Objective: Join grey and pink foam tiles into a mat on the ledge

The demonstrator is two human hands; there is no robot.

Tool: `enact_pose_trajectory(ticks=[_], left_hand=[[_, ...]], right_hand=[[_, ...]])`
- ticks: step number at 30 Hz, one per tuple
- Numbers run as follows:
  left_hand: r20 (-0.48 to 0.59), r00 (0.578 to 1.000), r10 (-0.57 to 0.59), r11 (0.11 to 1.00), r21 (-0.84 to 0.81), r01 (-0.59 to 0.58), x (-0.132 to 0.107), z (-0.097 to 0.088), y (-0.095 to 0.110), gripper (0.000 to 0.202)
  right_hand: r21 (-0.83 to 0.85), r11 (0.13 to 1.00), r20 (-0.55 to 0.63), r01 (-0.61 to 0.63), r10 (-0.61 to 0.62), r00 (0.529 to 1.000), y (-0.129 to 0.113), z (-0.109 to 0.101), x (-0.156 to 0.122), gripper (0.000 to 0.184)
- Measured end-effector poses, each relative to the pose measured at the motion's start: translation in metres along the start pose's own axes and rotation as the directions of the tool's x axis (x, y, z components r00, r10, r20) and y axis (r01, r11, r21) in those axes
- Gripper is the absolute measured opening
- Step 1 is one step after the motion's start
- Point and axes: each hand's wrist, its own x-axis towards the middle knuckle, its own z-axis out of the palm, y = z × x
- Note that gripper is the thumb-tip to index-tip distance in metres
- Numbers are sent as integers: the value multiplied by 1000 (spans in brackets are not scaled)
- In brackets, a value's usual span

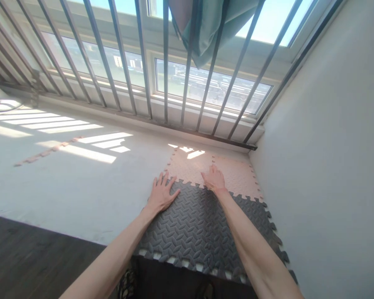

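My left hand [162,193] lies flat with spread fingers on a dark grey textured foam puzzle mat tile [199,232], its fingertips close to the interlocking seam. My right hand [214,179] rests palm down across that seam, touching the grey tile and the pale pink foam tiles [237,176] beyond it. A second pink tile [187,166] sits to the left of the first, the two meeting just above my right fingers. Neither hand holds anything.
A white wall [324,166] rises close on the right of the mats. Ahead stand a window with metal bars [165,62] and a hanging teal cloth [202,29]. Sunlit pale floor [65,187] spreads left, with dark wood flooring [28,257] at lower left.
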Motion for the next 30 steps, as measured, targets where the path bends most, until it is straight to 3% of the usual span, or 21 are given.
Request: enact_pose_trajectory(ticks=[4,9,15,21,24,27,30], left_hand=[[-25,1000,9,1000,3,-9,-1,2,-1,71],[-45,999,8,1000,-11,-8,-1,1,-1,70],[-60,998,-16,1000,-24,14,-2,1,-1,69],[-87,996,-18,999,-36,15,-3,-1,0,69],[-86,996,-23,999,-38,20,-3,-1,-1,69],[-96,995,-11,999,-38,7,-3,2,-3,70],[-95,995,5,1000,-20,-7,-3,4,-5,72]], right_hand=[[29,998,-19,-57,58,998,4,4,14,86],[24,999,-58,-31,32,998,8,-2,48,80],[14,998,-62,-57,58,996,13,12,77,78],[-20,998,49,-60,61,997,32,9,118,80],[-35,997,17,-75,76,997,38,3,137,79],[-26,996,19,-88,89,996,36,9,141,78],[-16,992,42,-121,122,992,19,27,125,78]])
